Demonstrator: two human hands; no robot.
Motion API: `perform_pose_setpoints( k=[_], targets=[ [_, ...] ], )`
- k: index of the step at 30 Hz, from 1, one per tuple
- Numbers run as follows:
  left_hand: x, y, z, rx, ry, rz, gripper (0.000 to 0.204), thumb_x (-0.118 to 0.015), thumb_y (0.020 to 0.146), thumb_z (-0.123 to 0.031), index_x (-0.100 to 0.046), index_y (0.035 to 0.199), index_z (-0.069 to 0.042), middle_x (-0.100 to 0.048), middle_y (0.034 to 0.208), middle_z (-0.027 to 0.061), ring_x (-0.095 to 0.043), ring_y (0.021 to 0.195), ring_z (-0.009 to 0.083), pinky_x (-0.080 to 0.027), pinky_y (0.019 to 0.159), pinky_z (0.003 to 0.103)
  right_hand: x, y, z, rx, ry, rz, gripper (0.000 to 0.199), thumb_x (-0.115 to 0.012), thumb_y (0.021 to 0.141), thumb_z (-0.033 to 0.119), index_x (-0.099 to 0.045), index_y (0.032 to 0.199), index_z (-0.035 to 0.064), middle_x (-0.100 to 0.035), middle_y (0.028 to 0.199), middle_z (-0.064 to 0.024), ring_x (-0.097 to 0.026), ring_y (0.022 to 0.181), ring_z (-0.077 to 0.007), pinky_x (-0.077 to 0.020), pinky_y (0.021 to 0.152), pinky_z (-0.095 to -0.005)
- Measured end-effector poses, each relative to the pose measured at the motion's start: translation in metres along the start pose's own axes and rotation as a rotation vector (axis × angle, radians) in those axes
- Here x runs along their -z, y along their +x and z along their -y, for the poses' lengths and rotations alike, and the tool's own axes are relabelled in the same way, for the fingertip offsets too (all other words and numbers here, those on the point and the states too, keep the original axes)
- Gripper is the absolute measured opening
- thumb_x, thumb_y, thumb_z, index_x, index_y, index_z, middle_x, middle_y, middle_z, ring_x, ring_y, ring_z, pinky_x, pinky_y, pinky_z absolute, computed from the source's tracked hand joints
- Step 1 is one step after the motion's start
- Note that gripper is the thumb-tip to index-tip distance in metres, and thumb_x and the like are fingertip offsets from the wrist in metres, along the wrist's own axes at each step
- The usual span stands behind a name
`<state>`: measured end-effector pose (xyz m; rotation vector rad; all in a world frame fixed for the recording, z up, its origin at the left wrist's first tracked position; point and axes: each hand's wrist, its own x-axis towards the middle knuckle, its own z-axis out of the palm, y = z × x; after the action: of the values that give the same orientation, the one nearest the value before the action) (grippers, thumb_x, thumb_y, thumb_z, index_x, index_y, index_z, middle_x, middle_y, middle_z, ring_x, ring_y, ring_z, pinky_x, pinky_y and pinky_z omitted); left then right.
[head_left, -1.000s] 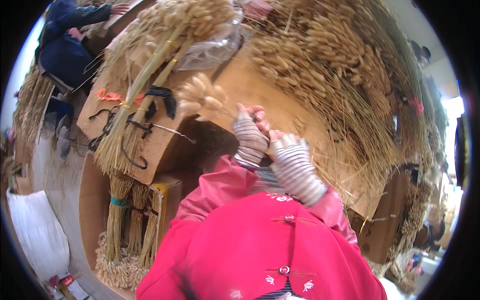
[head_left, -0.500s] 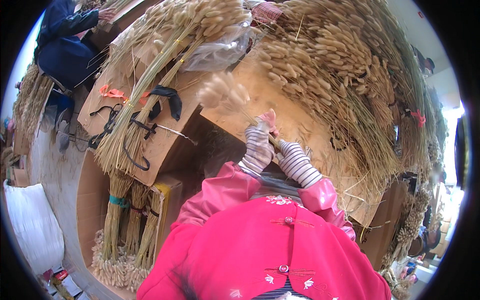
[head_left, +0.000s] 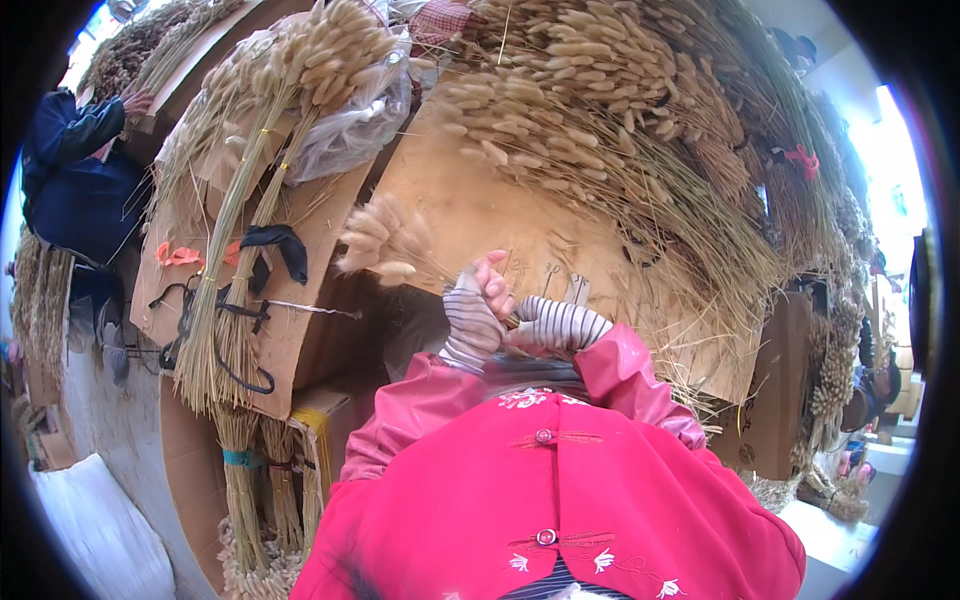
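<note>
A small bunch of dried bunny-tail grass [head_left: 388,238], with fluffy beige heads, points to the upper left in front of me. My left hand [head_left: 480,306], in a striped fingerless glove, is closed around its stems. My right hand [head_left: 550,324], in a matching glove, is closed at the lower stem ends, right against the left hand. Its fingertips are mostly hidden. Both hands are over the near edge of a wooden board [head_left: 440,180].
A large heap of dried grass [head_left: 620,120] covers the board's far and right side. At left, tied bundles [head_left: 235,230] lie on a cardboard box [head_left: 350,215] beside black straps and clear plastic [head_left: 345,130]. More bundles [head_left: 240,490] stand below. A person [head_left: 85,180] works at far left.
My hands have come together, the right one moving in against the left at the stems. The bunch has swung lower and further left, and the whole view has shifted a little.
</note>
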<state>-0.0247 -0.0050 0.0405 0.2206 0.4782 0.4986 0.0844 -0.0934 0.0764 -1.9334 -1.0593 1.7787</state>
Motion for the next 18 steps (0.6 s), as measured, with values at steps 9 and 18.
perform_pose_setpoints(
  k=[9, 18],
  targets=[
    [0.009, 0.012, 0.000, 0.028, -0.037, -0.086, 0.026, -0.045, 0.088, -0.029, -0.044, 0.101, -0.006, -0.031, 0.054, -0.0050, -0.024, 0.039, 0.0066, -0.022, 0.036, 0.022, 0.053, 0.010, -0.006, 0.215, -1.073, -1.336, 0.027, -0.056, 0.074, 0.020, -0.053, 0.094, 0.0016, -0.057, 0.080, -0.0144, -0.054, 0.076, -0.0311, -0.0430, 0.066, -0.0392],
    [-0.002, 0.007, -0.012, 0.000, 0.037, -0.018, 0.034, -0.052, 0.084, -0.026, -0.043, 0.111, -0.006, -0.032, 0.053, -0.0069, -0.025, 0.039, 0.0042, -0.023, 0.037, 0.020, 0.018, 0.008, -0.023, 0.514, -0.552, -0.792, 0.003, -0.051, 0.073, 0.004, -0.052, 0.076, 0.0035, -0.053, 0.063, -0.0187, -0.053, 0.060, -0.0351, -0.0407, 0.051, -0.0381]
  ],
)
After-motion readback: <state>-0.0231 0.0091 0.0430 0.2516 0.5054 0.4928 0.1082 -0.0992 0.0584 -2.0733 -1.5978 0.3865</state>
